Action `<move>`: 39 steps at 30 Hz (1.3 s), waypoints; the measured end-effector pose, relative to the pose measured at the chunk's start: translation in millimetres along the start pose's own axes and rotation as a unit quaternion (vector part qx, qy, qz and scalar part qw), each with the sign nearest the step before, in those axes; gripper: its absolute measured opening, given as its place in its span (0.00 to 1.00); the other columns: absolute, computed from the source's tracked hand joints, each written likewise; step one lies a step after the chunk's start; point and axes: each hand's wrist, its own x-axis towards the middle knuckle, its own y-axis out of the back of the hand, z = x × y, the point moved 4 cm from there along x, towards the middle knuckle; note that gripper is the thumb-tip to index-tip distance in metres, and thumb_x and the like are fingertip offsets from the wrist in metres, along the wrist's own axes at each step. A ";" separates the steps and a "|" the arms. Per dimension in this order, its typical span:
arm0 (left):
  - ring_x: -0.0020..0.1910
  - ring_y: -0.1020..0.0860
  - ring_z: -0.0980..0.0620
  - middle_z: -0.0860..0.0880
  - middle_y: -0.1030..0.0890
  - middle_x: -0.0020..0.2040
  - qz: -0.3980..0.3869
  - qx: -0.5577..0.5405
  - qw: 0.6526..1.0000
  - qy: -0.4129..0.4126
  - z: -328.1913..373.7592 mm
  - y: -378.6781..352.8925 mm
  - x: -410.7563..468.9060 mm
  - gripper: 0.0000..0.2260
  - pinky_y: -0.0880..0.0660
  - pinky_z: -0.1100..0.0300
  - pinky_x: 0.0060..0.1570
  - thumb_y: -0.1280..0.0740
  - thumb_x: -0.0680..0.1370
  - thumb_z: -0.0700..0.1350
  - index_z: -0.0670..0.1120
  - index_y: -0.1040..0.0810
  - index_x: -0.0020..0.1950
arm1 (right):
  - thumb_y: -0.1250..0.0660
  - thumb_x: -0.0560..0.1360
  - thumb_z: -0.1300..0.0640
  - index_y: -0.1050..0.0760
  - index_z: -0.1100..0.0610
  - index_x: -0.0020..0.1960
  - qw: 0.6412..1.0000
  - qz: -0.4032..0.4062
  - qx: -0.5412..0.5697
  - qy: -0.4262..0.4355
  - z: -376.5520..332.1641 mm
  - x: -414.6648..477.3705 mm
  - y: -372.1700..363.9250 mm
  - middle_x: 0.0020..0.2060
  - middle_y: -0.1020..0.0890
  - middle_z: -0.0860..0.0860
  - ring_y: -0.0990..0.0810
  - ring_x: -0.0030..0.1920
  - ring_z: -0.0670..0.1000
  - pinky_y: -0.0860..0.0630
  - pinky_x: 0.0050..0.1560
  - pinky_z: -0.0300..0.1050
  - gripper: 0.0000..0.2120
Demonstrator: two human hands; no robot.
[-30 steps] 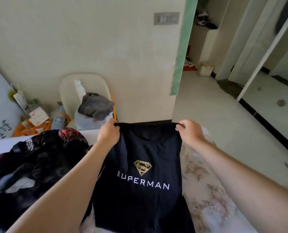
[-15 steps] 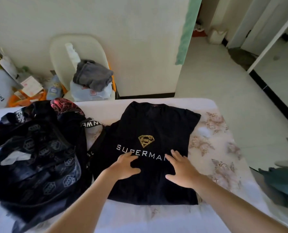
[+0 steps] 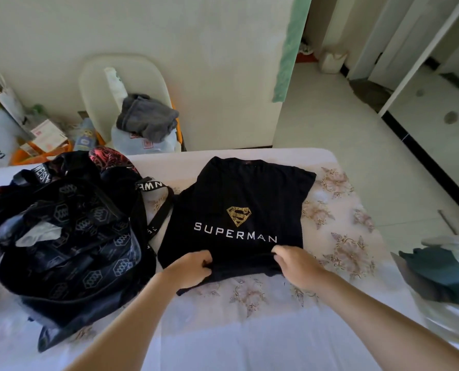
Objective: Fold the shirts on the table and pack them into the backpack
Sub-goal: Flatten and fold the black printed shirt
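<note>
A black shirt (image 3: 245,194) with a gold emblem and the word SUPERMAN lies face up in the middle of the table (image 3: 249,344). Its lower part is bunched up under my hands. My left hand (image 3: 191,269) grips the fabric at the lower left, fingers curled into it. My right hand (image 3: 295,263) pinches the fabric at the lower right, just under the lettering. A black backpack (image 3: 70,236) with a hexagon pattern sits open on the table to the left of the shirt, its straps reaching toward the shirt.
A teal garment (image 3: 437,274) lies on a light bag at the right table edge. Behind the table a cream chair (image 3: 121,84) holds a grey cloth (image 3: 146,119) and a plastic bag. Clutter stands against the wall at far left. Open floor lies to the right.
The shirt went from held up in the air to lying flat on the table. My hands slid down from the lettering and now gather its lower part.
</note>
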 end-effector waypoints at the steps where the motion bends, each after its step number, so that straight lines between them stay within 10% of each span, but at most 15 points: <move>1: 0.46 0.24 0.55 0.55 0.23 0.46 0.006 -0.047 0.999 0.006 4.7 9.4 1.7 0.04 0.29 0.61 0.43 0.35 0.78 0.46 0.56 0.26 0.49 | 0.43 0.83 0.58 0.23 0.58 0.55 1.000 0.021 0.016 -0.010 2.9 1.5 11.2 0.36 0.23 0.47 0.24 0.35 0.47 0.29 0.35 0.43 0.10; 8: 0.56 0.27 0.48 0.51 0.24 0.55 0.357 0.016 0.932 -0.056 40.5 61.6 13.4 0.14 0.28 0.53 0.57 0.35 0.75 0.35 0.50 0.24 0.57 | 0.31 0.65 0.72 0.23 0.55 0.59 0.954 0.262 -0.141 -0.014 10.7 22.7 56.8 0.51 0.23 0.52 0.24 0.49 0.56 0.24 0.50 0.52 0.25; 12: 0.60 0.28 0.52 0.55 0.27 0.56 0.171 -0.009 0.980 -0.100 52.9 18.6 28.4 0.11 0.28 0.57 0.59 0.31 0.75 0.43 0.56 0.22 0.55 | 0.32 0.73 0.61 0.24 0.50 0.63 0.990 0.087 -0.105 0.032 17.4 24.8 17.1 0.58 0.23 0.48 0.24 0.58 0.52 0.27 0.59 0.49 0.20; 15: 0.69 0.40 0.50 0.56 0.37 0.68 0.037 0.149 0.986 -0.072 40.4 -19.2 38.4 0.29 0.38 0.52 0.70 0.27 0.70 0.52 0.60 0.31 0.69 | 0.33 0.74 0.49 0.33 0.49 0.74 0.985 -0.040 -0.165 -0.002 34.0 20.3 -19.9 0.72 0.32 0.49 0.31 0.70 0.53 0.35 0.69 0.51 0.29; 26: 0.70 0.33 0.51 0.53 0.27 0.70 0.020 0.051 0.997 -0.056 36.0 -0.4 50.6 0.15 0.37 0.58 0.70 0.42 0.84 0.46 0.50 0.24 0.69 | 0.38 0.82 0.52 0.17 0.52 0.57 0.992 0.092 -0.080 0.009 44.7 31.5 -4.2 0.53 0.16 0.45 0.18 0.53 0.48 0.28 0.62 0.50 0.11; 31: 0.54 0.22 0.45 0.45 0.19 0.56 0.096 0.002 0.995 -0.014 46.2 21.7 26.5 0.14 0.28 0.53 0.57 0.44 0.84 0.48 0.44 0.23 0.61 | 0.41 0.83 0.53 0.23 0.54 0.52 0.982 0.181 -0.043 -0.017 25.0 11.1 29.2 0.29 0.22 0.48 0.24 0.29 0.51 0.28 0.32 0.47 0.09; 36: 0.48 0.24 0.48 0.45 0.21 0.50 -0.153 -0.027 0.987 0.047 58.8 10.6 -5.7 0.12 0.27 0.57 0.47 0.38 0.81 0.46 0.42 0.22 0.59 | 0.41 0.82 0.49 0.24 0.57 0.48 0.992 -0.106 0.002 -0.067 2.4 -21.2 35.0 0.39 0.21 0.49 0.22 0.40 0.51 0.28 0.42 0.47 0.13; 39: 0.51 0.19 0.46 0.44 0.19 0.57 -0.384 -0.145 0.902 0.131 63.1 -19.1 -42.7 0.19 0.21 0.49 0.51 0.36 0.80 0.51 0.44 0.25 0.68 | 0.34 0.74 0.38 0.22 0.55 0.56 0.915 -0.346 0.032 -0.207 4.6 -59.0 14.2 0.51 0.19 0.52 0.19 0.46 0.55 0.22 0.54 0.50 0.22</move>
